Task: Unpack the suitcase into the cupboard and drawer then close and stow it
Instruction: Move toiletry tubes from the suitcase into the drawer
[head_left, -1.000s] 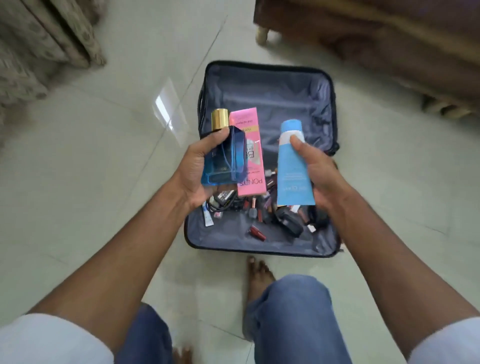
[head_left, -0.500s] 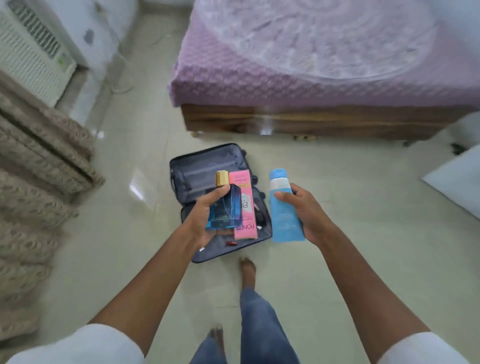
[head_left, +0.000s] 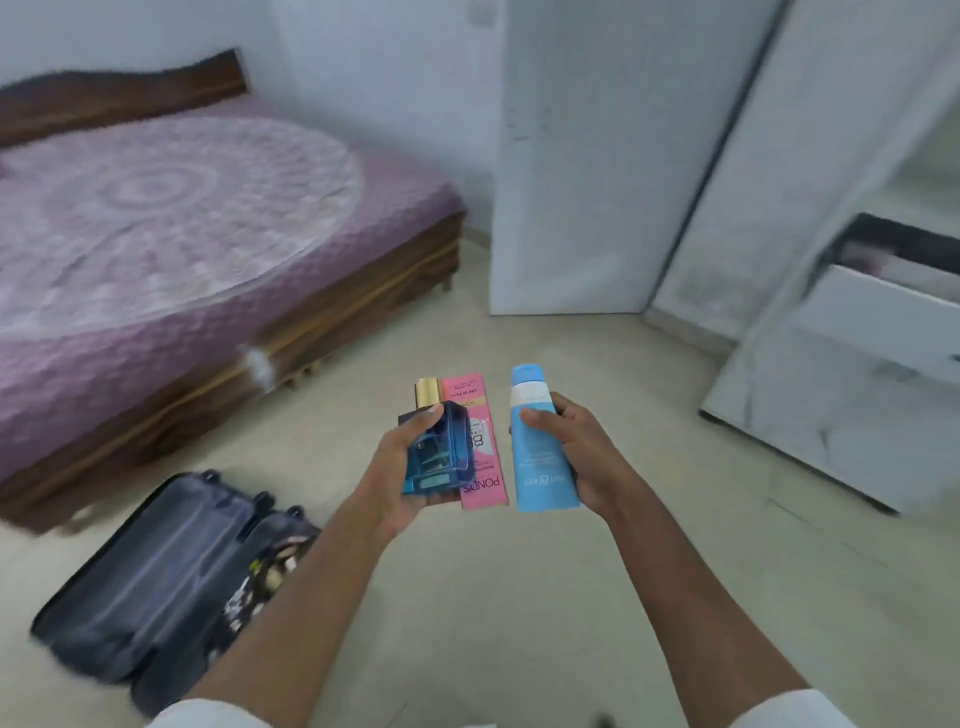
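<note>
Toiletries in both hands, on the way to the cupboard

Left hand (head_left: 402, 470) grips a blue perfume bottle (head_left: 439, 447) plus a pink box (head_left: 480, 441), right hand (head_left: 569, 447) is wrapped round a light blue tube (head_left: 540, 447). The suitcase (head_left: 156, 566) lies open on the floor by the bed (head_left: 156, 218), some stuff left inside. Looks like the carry step; next up is probably dropping these in that open drawer (head_left: 883, 312) on the right.

Short white sleeves (head_left: 208, 714) on both upper arms; forearms bare; no rings, watch or bracelets visible.
</note>
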